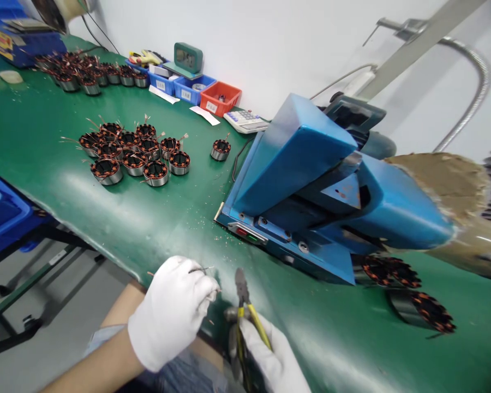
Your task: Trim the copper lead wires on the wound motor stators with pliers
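Left hand (172, 314) in a white glove: fingers pinch thin wire ends (202, 269) at the worktop's (45, 142) near edge. Right hand (276, 357) grips yellow-handled cutters (245, 305), tip toward 12 o'clock. We judge: keep wires taut, nip close. Stators (135, 153) lie at 10 o'clock, blue machine (311, 185) at 2.

Bright, even light; pale glare streaks the green table (85, 164). The right edge is blurred and stretched.
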`<state>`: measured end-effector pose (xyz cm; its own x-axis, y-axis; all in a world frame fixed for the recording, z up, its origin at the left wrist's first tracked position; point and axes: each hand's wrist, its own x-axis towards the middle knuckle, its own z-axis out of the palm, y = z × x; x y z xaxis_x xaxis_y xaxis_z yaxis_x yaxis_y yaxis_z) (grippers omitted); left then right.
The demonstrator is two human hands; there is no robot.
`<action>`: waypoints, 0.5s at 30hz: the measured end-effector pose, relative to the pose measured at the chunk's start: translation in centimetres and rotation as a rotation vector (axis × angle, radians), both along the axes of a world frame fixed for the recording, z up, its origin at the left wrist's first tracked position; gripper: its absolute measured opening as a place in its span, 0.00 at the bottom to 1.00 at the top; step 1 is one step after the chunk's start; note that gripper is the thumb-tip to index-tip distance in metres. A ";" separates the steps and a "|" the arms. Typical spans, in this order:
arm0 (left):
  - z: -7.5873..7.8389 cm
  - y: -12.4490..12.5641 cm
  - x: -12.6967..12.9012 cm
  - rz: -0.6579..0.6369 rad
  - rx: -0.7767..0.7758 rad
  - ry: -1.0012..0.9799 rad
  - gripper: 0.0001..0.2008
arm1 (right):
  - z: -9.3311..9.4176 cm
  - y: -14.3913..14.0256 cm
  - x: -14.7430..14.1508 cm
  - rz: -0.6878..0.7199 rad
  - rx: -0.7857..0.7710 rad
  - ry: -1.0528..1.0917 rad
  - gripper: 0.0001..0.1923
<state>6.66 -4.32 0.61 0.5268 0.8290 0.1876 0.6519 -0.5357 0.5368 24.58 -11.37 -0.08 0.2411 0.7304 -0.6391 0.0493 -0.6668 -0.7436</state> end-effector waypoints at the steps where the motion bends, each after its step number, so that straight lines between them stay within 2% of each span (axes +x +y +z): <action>1: 0.1 0.0 -0.2 -0.028 0.047 -0.038 0.11 | -0.1 0.3 0.4 0.009 0.030 0.032 0.30; 2: 0.3 0.1 -0.4 -0.023 0.095 -0.061 0.10 | -0.2 0.6 0.7 0.031 0.052 0.058 0.30; 4: 0.6 0.1 -0.5 0.094 0.157 -0.018 0.12 | -0.4 1.1 1.3 0.074 0.074 0.094 0.28; 6: 0.6 0.0 -0.3 0.202 0.145 0.094 0.13 | -0.3 1.5 1.5 0.063 0.075 0.142 0.26; 7: 0.5 0.0 -0.1 0.213 0.119 0.140 0.11 | 0.0 1.7 1.4 0.048 0.069 0.184 0.24; 9: 0.1 0.1 0.4 0.158 0.073 0.162 0.12 | 0.8 2.2 1.1 0.056 0.040 0.280 0.20; 11: -0.2 0.1 0.8 0.112 0.065 0.120 0.13 | 1.8 2.7 0.8 0.135 0.013 0.330 0.17; 15: -0.2 0.3 0.9 0.100 0.060 0.073 0.14 | 3.0 3.2 1.0 0.341 0.018 0.142 0.17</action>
<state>7.57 -4.07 0.37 0.4566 0.8663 0.2027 0.7396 -0.4962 0.4547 25.57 -8.21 2.87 -0.1083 0.7649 -0.6350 0.1614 -0.6168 -0.7704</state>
